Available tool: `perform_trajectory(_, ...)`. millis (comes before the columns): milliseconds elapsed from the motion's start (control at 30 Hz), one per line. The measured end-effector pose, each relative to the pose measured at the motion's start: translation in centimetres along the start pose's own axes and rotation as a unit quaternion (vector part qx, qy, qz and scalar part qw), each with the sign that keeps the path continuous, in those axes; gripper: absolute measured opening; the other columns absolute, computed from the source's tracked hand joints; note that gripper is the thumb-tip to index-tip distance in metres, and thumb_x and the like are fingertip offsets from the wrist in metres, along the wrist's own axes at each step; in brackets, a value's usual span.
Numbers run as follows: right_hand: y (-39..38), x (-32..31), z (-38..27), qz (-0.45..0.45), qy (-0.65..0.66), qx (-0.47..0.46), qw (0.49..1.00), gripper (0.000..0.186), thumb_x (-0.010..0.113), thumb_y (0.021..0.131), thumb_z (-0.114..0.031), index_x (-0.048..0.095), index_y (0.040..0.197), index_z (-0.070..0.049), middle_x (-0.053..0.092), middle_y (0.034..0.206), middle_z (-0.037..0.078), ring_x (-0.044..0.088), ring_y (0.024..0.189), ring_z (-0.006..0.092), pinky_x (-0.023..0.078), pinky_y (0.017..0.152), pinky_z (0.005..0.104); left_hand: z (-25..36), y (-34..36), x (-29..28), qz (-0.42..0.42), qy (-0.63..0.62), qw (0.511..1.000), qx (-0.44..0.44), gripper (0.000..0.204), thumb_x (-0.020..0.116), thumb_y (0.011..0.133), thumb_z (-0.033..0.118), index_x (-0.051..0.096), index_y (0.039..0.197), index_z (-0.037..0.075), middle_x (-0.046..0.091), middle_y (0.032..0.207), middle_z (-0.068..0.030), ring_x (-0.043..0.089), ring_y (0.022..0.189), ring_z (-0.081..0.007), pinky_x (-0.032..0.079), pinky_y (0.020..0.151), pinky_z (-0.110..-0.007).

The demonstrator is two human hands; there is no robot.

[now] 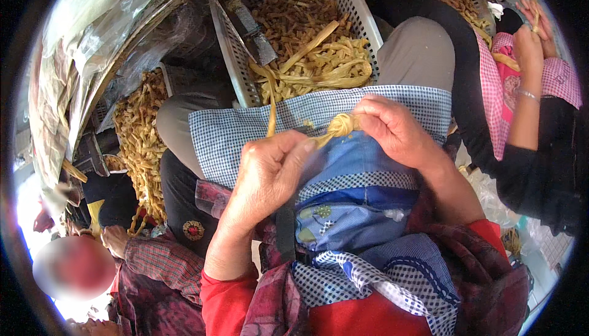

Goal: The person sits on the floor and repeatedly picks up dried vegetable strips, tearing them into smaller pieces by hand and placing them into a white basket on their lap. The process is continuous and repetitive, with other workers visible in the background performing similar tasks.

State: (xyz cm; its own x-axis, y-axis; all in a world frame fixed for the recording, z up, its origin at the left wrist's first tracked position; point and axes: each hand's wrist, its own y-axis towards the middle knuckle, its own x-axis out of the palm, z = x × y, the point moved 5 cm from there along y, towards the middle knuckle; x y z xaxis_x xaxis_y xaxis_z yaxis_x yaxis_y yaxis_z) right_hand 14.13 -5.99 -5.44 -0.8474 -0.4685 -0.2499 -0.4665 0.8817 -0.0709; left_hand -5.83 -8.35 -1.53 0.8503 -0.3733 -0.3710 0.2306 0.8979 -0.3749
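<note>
Above my lap, a knotted yellow, soft-looking strip (342, 125) is stretched between my two hands. My left hand (267, 167) pinches it just left of the knot with thumb and forefinger. At the knot's other side, the fingers of my right hand (397, 130) are closed on its end. A loose length of strip (272, 106) runs from behind my left hand up toward a white perforated crate (366, 14). In that crate lie many short cut pieces (294, 14), with longer strips (350, 72) on top. A blue-and-white checked apron (230, 130) covers my lap.
A metal piece like a blade (262, 47) stands at the crate's left side. Co-workers sit close on both sides; the right one's hands (532, 41) hold a strip. More cut pieces (142, 133) fill a container at left. Plastic sheeting (92, 35) hangs at upper left.
</note>
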Motion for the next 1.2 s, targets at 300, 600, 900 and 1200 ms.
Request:
perform_trajectory(300, 0.4, 3.4, -5.3, -0.112, -0.338, -0.239, 0.903, 0.013, 0.059, 0.079, -0.018, 0.052, 0.072, -0.009, 0.051, 0.069, 0.003, 0.053, 0.070, 0.0211, 0.043, 0.075, 0.0336, 0.4, -2.2, 0.3, -0.112, -0.008, 0.993, -0.022, 0.025, 0.058, 0.096, 0.019, 0.060, 0.081, -0.001, 0.051, 0.063, 0.0001, 0.043, 0.061, -0.0070, 0.038, 0.053, -0.026)
perform_trajectory(600, -1.5, 2.2, -0.2, -0.180, 0.103, 0.080, 0.975, 0.027, 0.059, 0.090, -0.031, 0.058, 0.085, -0.005, 0.061, 0.075, 0.011, 0.060, 0.069, 0.0266, 0.046, 0.064, 0.0364, 6.7, 0.1, 1.6, -0.073, 0.276, 0.883, 0.374, 0.026, 0.075, 0.072, 0.028, 0.058, 0.066, 0.010, 0.051, 0.062, -0.0049, 0.055, 0.051, -0.0239, 0.042, 0.044, -0.037)
perform_trajectory(900, -1.6, -1.9, -8.1, -0.098, 0.088, -0.234, 0.963, 0.075, 0.080, 0.061, -0.053, 0.059, 0.116, -0.006, 0.063, 0.088, 0.007, 0.061, 0.070, 0.0236, 0.050, 0.062, 0.0345, 3.3, 5.8, 2.9, -0.126, 0.001, 0.991, 0.051, 0.029, 0.062, 0.090, 0.017, 0.056, 0.067, 0.001, 0.063, 0.069, -0.0116, 0.062, 0.060, -0.0226, 0.048, 0.051, -0.036)
perform_trajectory(1200, 1.8, -0.1, -6.6, 0.116, -0.267, -0.224, 0.930, 0.033, 0.071, 0.072, -0.019, 0.067, 0.101, -0.004, 0.068, 0.090, 0.005, 0.063, 0.071, 0.0179, 0.053, 0.057, 0.0315, 2.2, 2.5, 2.3, 0.130, 0.197, 0.966, 0.101, 0.040, 0.070, 0.081, 0.039, 0.058, 0.091, 0.003, 0.063, 0.081, -0.0128, 0.063, 0.072, -0.0298, 0.049, 0.063, -0.037)
